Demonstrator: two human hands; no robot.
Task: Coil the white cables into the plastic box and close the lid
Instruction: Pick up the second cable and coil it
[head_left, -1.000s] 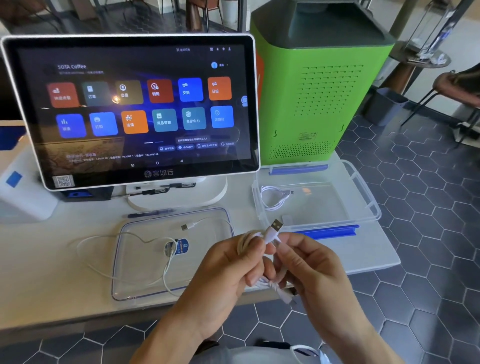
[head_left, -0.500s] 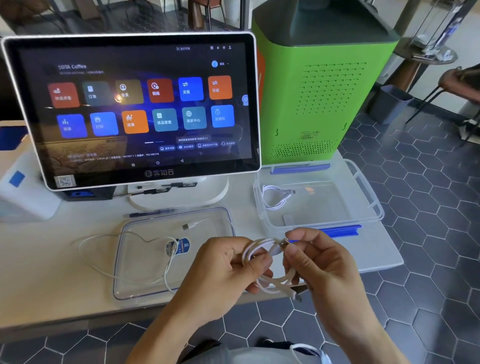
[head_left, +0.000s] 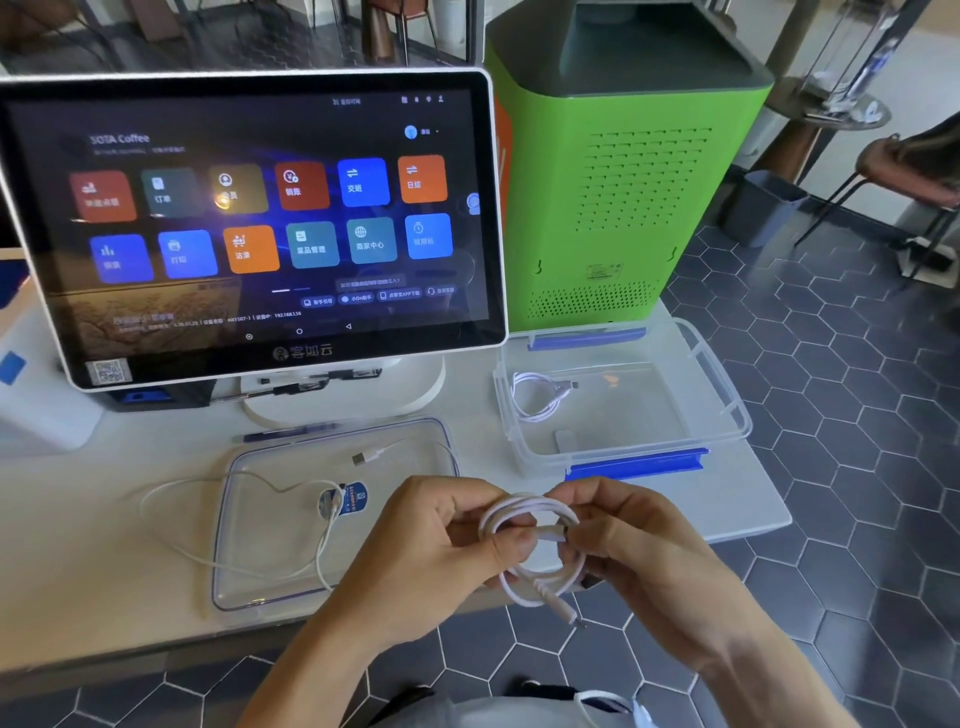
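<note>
White cable (head_left: 530, 551) now coiled tighter, seemingly — both hands (head_left: 431, 551) gripping

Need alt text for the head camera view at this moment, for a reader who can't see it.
Both hands, left hand and right hand, hold a coiled white cable above the near table edge. Behind them, an open clear plastic box holds another coiled cable, and a loose cable trails across the lid lying flat before a touchscreen.
</note>
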